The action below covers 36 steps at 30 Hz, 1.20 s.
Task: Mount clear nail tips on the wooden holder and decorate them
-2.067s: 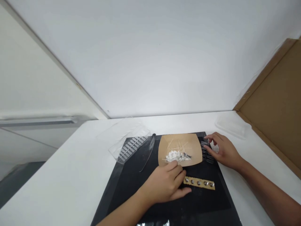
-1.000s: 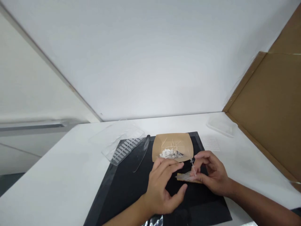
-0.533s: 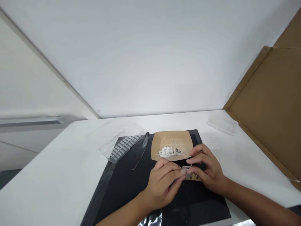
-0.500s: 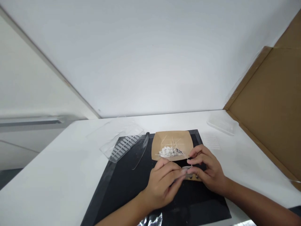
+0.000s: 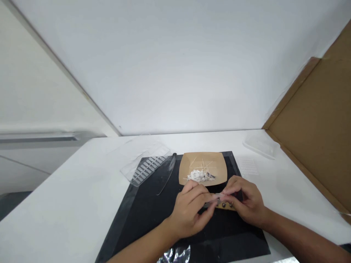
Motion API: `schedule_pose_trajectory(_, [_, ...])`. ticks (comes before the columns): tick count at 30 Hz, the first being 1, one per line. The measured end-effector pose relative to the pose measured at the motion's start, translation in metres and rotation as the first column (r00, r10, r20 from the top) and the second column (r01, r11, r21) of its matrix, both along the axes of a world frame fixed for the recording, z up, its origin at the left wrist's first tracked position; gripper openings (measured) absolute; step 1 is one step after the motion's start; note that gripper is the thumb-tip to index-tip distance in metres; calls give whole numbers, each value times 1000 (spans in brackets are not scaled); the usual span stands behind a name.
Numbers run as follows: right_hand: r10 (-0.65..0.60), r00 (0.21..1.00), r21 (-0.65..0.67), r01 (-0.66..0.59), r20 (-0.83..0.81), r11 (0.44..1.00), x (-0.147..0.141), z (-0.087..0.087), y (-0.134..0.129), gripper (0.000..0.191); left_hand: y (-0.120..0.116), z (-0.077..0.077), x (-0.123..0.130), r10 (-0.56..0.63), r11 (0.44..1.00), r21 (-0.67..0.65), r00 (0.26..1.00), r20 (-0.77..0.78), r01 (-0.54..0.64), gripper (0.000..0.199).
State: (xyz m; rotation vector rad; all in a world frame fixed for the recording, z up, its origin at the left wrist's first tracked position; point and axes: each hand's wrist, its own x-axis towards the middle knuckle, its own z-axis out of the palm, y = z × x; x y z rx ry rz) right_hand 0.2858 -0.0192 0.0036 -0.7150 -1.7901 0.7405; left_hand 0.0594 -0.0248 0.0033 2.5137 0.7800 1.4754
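In the head view, my left hand [image 5: 193, 206] has its thumb and fingers closed on a small clear plastic piece [image 5: 218, 197]. My right hand [image 5: 244, 199] pinches the other end of the same piece, so the fingertips of both hands nearly meet. Fingers cover most of it, and its exact kind is hidden. Just under and behind the fingers lies a tan strip [image 5: 226, 206] with small dark round studs. Beyond the hands is a shallow brown paper tray [image 5: 185, 164], holding a heap of white scraps [image 5: 199, 175] and several thin sticks.
A black mat [image 5: 153, 219] lies beneath my hands on the white table [image 5: 71, 204]. Left of the tray are a thin curved dark tool [image 5: 169, 171] and clear plastic sheets with oblong pieces [image 5: 149, 168]. To the right are a clear lid [image 5: 261, 146], a dotted sheet [image 5: 248, 166] and cardboard [image 5: 315, 128].
My right fingers have come down from beside the tray onto the plastic piece. A thin strand that stretched up from them no longer shows. The view has shifted slightly.
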Motion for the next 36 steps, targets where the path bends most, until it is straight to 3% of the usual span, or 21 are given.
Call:
schedule_pose_trajectory(7, [-25,997,-152,14,-70,988,4,-11,6,9,0,1,-4,-30,999,-32,999,-20,29,29])
schedule_pose_trajectory(12, [-74,989,-290,34,-129,956,8,-14,13,16,1,3,-9,-62,997,-51,998,-26,61,38])
schedule_pose_trajectory(18, [39,974,-456,-140,-224,879,7,-10,15,23,1,5,-10,-202,973,-126,978,-51,195,46])
schedule_pose_trajectory(25, [142,960,-464,-242,-239,852,3,4,8,18,1,0,-13,-359,904,-231,932,42,359,46])
schedule_pose_trajectory(36, [200,976,-412,-216,-82,885,3,4,4,24,1,-12,-6,-236,950,-182,965,113,254,35])
